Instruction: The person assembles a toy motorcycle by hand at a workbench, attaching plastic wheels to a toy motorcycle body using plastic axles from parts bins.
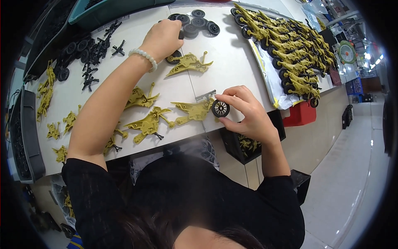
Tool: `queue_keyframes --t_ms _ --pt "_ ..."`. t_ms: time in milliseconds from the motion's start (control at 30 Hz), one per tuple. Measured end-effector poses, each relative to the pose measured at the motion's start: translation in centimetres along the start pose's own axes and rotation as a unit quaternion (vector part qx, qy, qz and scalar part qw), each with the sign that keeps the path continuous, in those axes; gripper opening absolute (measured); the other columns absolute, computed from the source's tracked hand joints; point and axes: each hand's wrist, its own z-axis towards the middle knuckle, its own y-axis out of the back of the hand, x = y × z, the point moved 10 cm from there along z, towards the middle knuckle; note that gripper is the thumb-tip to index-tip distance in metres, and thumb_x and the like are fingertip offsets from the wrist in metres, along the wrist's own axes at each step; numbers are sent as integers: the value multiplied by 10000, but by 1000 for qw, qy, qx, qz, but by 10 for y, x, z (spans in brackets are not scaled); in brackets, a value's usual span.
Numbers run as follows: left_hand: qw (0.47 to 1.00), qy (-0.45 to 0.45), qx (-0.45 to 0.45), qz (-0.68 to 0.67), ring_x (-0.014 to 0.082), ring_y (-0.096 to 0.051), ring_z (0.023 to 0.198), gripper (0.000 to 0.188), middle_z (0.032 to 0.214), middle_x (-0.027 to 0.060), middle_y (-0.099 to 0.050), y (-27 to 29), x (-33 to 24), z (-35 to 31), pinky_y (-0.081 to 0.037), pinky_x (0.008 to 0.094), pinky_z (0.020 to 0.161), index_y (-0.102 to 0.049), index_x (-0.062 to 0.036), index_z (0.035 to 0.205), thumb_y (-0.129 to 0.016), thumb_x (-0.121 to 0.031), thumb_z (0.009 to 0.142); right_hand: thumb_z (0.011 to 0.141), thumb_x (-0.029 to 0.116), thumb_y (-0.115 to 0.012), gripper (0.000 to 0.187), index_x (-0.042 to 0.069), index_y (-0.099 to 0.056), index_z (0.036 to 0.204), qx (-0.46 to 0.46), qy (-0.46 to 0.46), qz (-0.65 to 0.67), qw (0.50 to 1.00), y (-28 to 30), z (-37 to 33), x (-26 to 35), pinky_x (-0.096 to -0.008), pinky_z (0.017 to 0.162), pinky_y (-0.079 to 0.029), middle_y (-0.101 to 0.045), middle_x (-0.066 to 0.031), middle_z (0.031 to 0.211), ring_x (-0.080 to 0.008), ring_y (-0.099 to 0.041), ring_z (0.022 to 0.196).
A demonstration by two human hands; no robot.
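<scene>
My right hand [244, 114] pinches a small black spoked wheel [220, 108] between thumb and fingers. The wheel is at the right end of a yellow-green toy motorcycle body half [192, 111] lying near the table's front edge. A dark grey part [206, 96] shows just above that body. Farther off, my left hand [163, 38], with a beaded bracelet at the wrist, bends its fingers down at a loose group of black wheels [191, 30]. Its fingertips are hidden, so what they hold cannot be made out. Another yellow-green body half [190, 63] lies right of the left wrist.
More body halves [148, 124] lie under and around my left forearm. Black small parts [98, 52] are heaped at left. Rows of wheeled yellow-green bodies [290, 54] fill a tray at right. A dark bin [237, 151] and a red bin [300, 114] stand below the table edge.
</scene>
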Motion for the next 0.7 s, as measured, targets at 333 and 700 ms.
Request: queue_keyframes --t_ms 333,700 --pt "985 -9 27 -168 343 -635 712 308 816 220 -645 44 -15 -44 -527 388 697 -552 48 986 -662 -116 749 637 29 -754 539 56 -627 1160 61 9 30 998 -16 -15 -2 -345 796 -474 -576 -103 1041 -266 -546 958" --pt "971 -128 54 -193 279 -544 972 361 1015 103 -583 40 -84 -173 -441 378 844 -574 -10 1045 -691 -61 708 635 35 -757 505 56 -631 1124 38 35 -51 997 -20 -13 4 -352 777 -478 -576 -92 1011 -264 -566 913"
